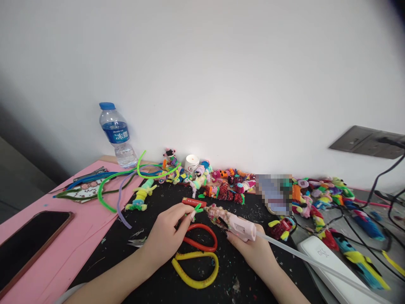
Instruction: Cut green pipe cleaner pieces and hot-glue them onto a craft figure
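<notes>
By the right hand (255, 249) a glue gun (234, 223) is gripped, its long axis slanted forward and left. Just beside its tip, to the left, a small green piece (198, 208) is pinched by the left hand (171, 230).

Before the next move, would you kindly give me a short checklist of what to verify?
1. Left hand pinching the small green piece: ok.
2. Right hand gripping the glue gun: ok.
3. Translucent stick at the gun's rear: ok.
4. Gun hot enough: cannot tell.
5. Metal blades well away from the left forearm: not ok, they lie close beside it.
</notes>
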Tool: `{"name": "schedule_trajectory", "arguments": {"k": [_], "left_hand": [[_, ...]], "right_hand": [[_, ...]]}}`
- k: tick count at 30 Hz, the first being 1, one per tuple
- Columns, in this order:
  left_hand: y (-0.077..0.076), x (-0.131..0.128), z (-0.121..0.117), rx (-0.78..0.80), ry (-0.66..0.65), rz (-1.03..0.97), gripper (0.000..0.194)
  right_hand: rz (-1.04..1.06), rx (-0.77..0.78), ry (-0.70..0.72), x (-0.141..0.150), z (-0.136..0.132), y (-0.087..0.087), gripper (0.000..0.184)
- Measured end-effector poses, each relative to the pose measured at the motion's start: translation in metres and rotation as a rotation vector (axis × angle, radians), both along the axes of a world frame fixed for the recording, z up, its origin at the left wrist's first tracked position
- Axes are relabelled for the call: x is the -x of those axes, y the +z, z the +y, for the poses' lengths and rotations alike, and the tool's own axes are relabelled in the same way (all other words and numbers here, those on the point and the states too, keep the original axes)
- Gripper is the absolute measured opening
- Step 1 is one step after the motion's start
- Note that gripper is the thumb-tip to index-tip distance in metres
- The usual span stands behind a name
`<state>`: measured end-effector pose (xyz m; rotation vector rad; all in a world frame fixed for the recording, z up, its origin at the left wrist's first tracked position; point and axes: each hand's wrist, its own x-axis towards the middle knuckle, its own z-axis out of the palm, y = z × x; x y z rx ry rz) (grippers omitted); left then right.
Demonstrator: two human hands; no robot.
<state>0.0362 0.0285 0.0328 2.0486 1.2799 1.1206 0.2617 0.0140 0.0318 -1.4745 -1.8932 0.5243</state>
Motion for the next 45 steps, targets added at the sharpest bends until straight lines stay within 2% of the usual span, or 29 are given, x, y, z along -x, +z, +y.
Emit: {"name": "schedule_trajectory", "arguments": {"k": [8,14,28,32,37,45], "left_hand": [[-0.002,-0.001,0.0,0.012,-0.066,-0.007,0.017],[-0.004,-0.001,-0.001,0.008,-0.059,-0.011,0.017],[-0.001,-0.001,0.0,0.021,0.006,-0.002,0.014],[-0.002,-0.002,-0.001,0.015,-0.019,-0.005,0.015],[-0.003,-0.002,-0.002,0.01,-0.044,0.003,0.016],[-0.002,-0.003,-0.003,-0.004,-0.035,0.003,0.016]], "right_hand": [[0.021,-0.046,-0.006,-0.002,-0.005,-0.013,0.015],[0.039,-0.023,0.02,-0.001,-0.004,-0.011,0.018],[-0.013,-0.023,0.015,-0.003,0.0,-0.009,0.01],[0.0,-0.053,-0.006,-0.002,-0.002,-0.009,0.012],[-0.001,0.032,0.08,0.002,-0.002,-0.003,0.012],[0.003,-0.03,0.071,0.004,-0.006,-0.002,0.007]]}}
